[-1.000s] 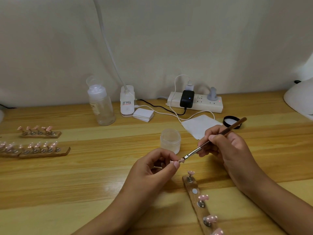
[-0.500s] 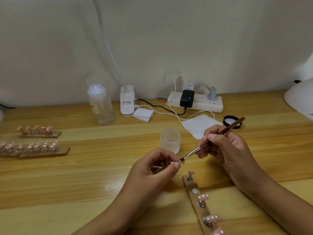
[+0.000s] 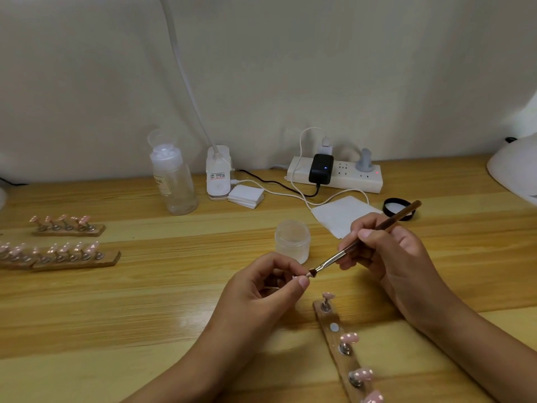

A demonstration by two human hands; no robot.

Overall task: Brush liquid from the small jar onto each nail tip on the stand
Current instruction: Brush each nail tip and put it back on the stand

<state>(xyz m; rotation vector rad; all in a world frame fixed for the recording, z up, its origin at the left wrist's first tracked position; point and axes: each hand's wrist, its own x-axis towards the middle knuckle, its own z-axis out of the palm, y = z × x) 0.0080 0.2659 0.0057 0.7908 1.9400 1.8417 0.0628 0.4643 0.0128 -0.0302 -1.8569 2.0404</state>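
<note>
Barely shifted brush (image 3: 363, 241), bristles on nail tip (image 3: 302, 276) pinched by left fingers (image 3: 303, 282), right fingers (image 3: 366, 234) gripping handle

Open frosted jar (image 3: 292, 241) upright, brush (image 3: 331, 259) touching pink nail tip (image 3: 302, 276), stand (image 3: 344, 363) nearby

bare table (image 3: 174, 301) lies open left of the hands; small jar (image 3: 292, 241) stands just behind them.

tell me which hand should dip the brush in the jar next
Right. The right hand grips the brush, close to the open jar; the left hand is busy pinching a nail tip.
</note>
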